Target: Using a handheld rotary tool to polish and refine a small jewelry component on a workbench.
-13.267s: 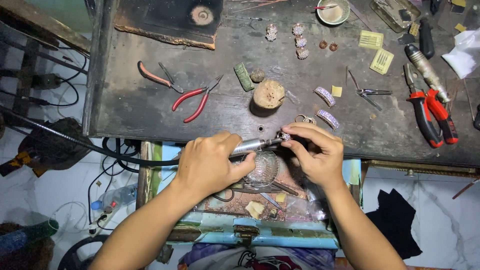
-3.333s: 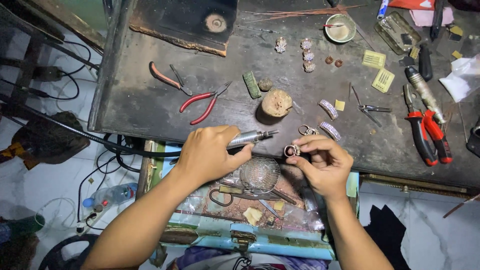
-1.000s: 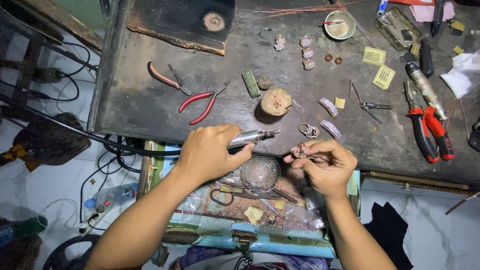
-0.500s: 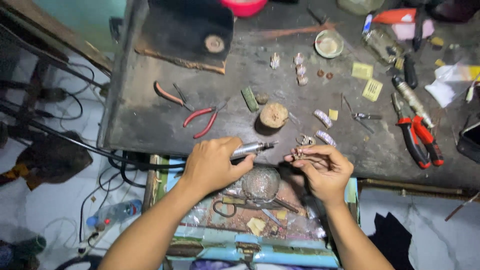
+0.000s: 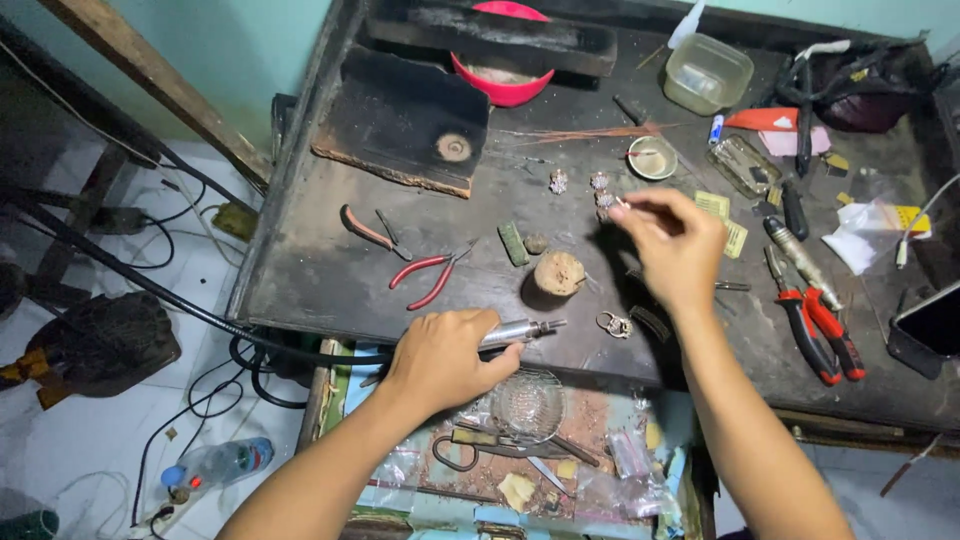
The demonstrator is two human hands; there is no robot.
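Nearest, the left hand (image 5: 445, 357) grips the rotary handpiece (image 5: 520, 331) just before the wooden stump (image 5: 558, 272) on the desk (image 5: 330, 280), while beyond the stump the right hand (image 5: 672, 240) pinches something tiny (too small to identify) near the small ornaments (image 5: 598, 190); a steady pinch seems wise.

Surface (image 5: 330, 280): dark, matt, scuffed, looks like worn metal sheet. Rotary handpiece (image 5: 520, 332) in left hand (image 5: 445, 358): bright brushed metal, dull shine. Pliers (image 5: 432, 276): glossy red plastic grips, grey steel jaws. Round block (image 5: 558, 274): raw pale wood, rough top. Bowl (image 5: 505, 88): smooth glossy red plastic. Container (image 5: 708, 72): clear plastic, slightly cloudy. Charred board (image 5: 400, 125): blackened, rough-edged wood. Ring (image 5: 612, 324): shiny silver metal.
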